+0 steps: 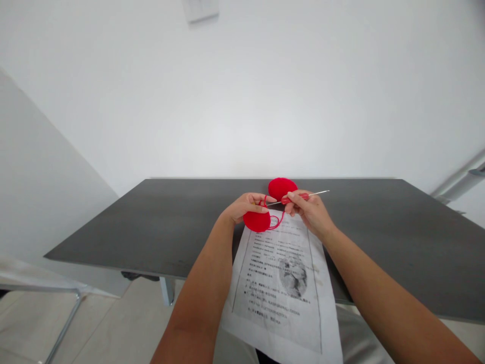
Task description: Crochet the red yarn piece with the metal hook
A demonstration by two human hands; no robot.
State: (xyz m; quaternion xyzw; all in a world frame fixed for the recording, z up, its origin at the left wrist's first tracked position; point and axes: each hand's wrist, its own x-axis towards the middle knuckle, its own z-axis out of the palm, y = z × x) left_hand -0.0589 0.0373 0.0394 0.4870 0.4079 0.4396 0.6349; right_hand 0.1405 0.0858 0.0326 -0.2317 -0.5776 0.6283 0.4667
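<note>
My left hand (pixel 248 206) is closed on a round piece of red crochet work (pixel 257 221), which hangs below the fingers. Red yarn (pixel 275 225) loops down from it and runs up toward my right hand (pixel 305 209). Between the fingers of that hand is a crochet hook (pixel 290 199) with a red handle and thin metal ends. Its left end reaches to the yarn at my left fingers; whether it sits inside a stitch I cannot tell. Just behind my hands a red ball of yarn (pixel 282 187) rests on the table.
A printed sheet of paper (pixel 280 318) lies under my hands and hangs over the front edge of the dark grey table (pixel 182 217). A white wall (pixel 242 101) rises behind the table. At lower left stands a metal frame (pixel 68 323).
</note>
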